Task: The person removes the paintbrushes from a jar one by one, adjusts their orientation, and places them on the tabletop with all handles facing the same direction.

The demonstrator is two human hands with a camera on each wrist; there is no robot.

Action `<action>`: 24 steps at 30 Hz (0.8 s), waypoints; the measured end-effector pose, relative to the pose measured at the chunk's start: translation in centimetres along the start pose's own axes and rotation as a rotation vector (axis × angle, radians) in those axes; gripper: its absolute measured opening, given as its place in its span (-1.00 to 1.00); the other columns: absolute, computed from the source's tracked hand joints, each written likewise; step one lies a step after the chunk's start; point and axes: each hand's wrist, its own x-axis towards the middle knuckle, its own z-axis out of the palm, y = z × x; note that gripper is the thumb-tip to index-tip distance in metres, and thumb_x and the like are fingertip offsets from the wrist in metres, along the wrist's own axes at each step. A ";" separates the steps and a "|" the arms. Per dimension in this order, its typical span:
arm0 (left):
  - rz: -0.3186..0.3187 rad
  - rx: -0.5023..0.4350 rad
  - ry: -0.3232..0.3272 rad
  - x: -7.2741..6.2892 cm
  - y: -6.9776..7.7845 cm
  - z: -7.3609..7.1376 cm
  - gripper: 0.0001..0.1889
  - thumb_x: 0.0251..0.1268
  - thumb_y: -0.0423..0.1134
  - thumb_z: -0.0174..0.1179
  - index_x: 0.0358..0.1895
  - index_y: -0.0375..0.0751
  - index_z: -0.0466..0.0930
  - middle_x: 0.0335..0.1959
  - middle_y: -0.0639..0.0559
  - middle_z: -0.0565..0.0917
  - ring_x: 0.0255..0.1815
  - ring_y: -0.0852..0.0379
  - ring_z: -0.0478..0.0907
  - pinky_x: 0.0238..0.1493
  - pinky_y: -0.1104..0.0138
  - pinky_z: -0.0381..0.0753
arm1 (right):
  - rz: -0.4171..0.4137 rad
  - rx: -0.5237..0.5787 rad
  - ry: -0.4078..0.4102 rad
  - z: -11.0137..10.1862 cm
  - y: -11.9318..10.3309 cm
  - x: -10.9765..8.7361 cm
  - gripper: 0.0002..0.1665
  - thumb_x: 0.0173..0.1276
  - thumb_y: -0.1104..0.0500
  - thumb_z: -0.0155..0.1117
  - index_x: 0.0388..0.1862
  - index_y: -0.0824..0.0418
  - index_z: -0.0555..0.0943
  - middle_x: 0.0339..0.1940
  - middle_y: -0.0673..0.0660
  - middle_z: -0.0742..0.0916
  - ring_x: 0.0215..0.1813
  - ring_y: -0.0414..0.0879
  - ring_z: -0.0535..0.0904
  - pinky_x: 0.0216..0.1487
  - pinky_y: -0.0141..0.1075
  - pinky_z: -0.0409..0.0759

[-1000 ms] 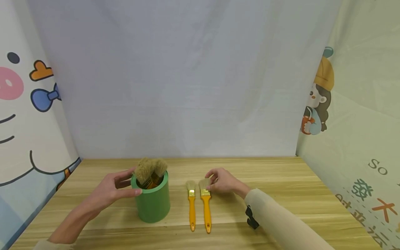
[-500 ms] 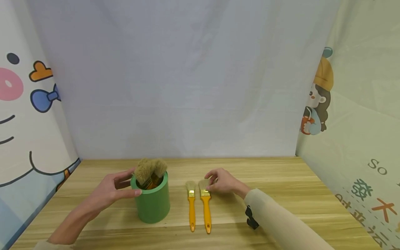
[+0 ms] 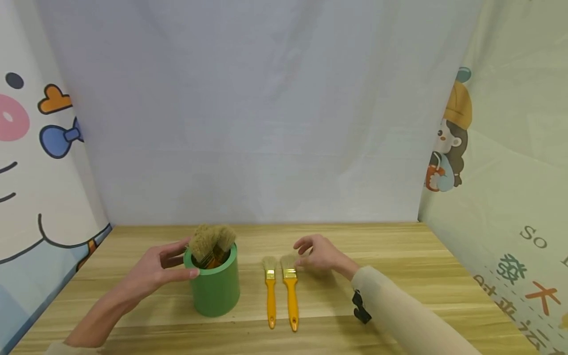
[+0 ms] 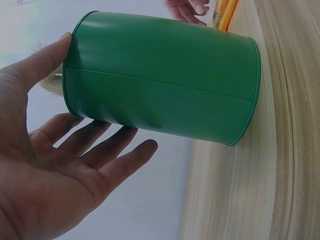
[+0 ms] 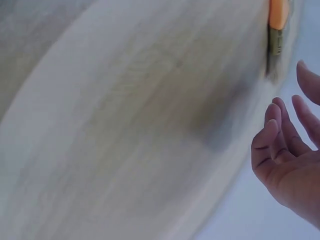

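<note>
A green cylindrical pot (image 3: 216, 296) stands upright on the table, with thick-bristled paintbrushes (image 3: 208, 241) sticking up out of it, their lower parts hidden inside. My left hand (image 3: 155, 268) holds the pot by its upper left side, thumb at the front of the rim and fingers behind; the left wrist view shows the thumb at the rim (image 4: 70, 75). To the right, two flat paintbrushes with orange-yellow handles lie side by side, a narrower one (image 3: 271, 301) and a wider one (image 3: 292, 298), bristles away from me. Beside the wider brush's bristles is my right hand (image 3: 323, 254), fingers loosely bent and holding nothing.
The wooden table (image 3: 381, 246) ends at a pale cloth backdrop (image 3: 275, 123). Printed cartoon sheets hang along both sides, the left one (image 3: 53, 207) and the right one (image 3: 501, 172). A black strap (image 3: 361, 308) hangs at the right sleeve.
My right hand has lifted slightly and shifted right, its thumb and fingers spreading apart beside the wider brush's bristles. The left hand keeps its hold on the pot, and both loose brushes stay put.
</note>
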 end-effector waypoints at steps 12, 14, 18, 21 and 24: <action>0.008 0.008 -0.006 0.1 -0.3 0.0 -0.10 0.44 -0.16 0.35 0.67 -0.41 0.07 0.59 -0.50 0.19 0.49 -0.53 0.30 0.23 -0.21 0.58 | -0.186 -0.002 -0.003 -1.7 -5.2 -1.2 -0.67 0.40 0.25 0.51 0.11 0.24 0.72 -0.14 0.06 0.80 -0.26 -0.13 0.64 -0.21 -0.25 0.62; 0.009 0.008 -0.006 0.0 -0.2 0.0 -0.10 0.45 -0.15 0.34 0.67 -0.41 0.06 0.58 -0.50 0.20 0.48 -0.53 0.30 0.23 -0.21 0.58 | -0.204 0.009 -0.004 -1.6 -6.2 -1.3 -0.68 0.40 0.25 0.51 0.10 0.23 0.73 -0.18 0.00 0.80 -0.27 -0.13 0.64 -0.24 -0.26 0.61; -0.001 0.000 -0.002 -0.1 -0.1 0.0 -0.10 0.44 -0.14 0.35 0.67 -0.39 0.08 0.59 -0.47 0.21 0.49 -0.52 0.30 0.25 -0.21 0.57 | -0.234 0.021 0.005 -1.2 -8.0 -1.4 -0.69 0.39 0.26 0.52 0.08 0.22 0.73 -0.22 -0.05 0.80 -0.28 -0.16 0.63 -0.26 -0.28 0.60; -0.005 0.004 -0.001 -0.1 -0.1 0.1 -0.10 0.44 -0.14 0.35 0.67 -0.38 0.08 0.59 -0.47 0.20 0.49 -0.52 0.29 0.25 -0.22 0.56 | -0.261 0.040 0.012 -0.6 -9.3 -1.6 -0.70 0.38 0.26 0.52 0.07 0.20 0.73 -0.24 -0.07 0.80 -0.29 -0.16 0.64 -0.27 -0.28 0.61; 0.000 0.010 -0.003 -0.1 -0.1 0.1 -0.10 0.45 -0.14 0.35 0.67 -0.39 0.07 0.60 -0.48 0.18 0.49 -0.52 0.29 0.24 -0.22 0.57 | -0.295 0.069 0.018 0.0 -10.5 -1.9 -0.70 0.37 0.26 0.53 0.06 0.20 0.73 -0.25 -0.07 0.80 -0.31 -0.14 0.64 -0.28 -0.28 0.60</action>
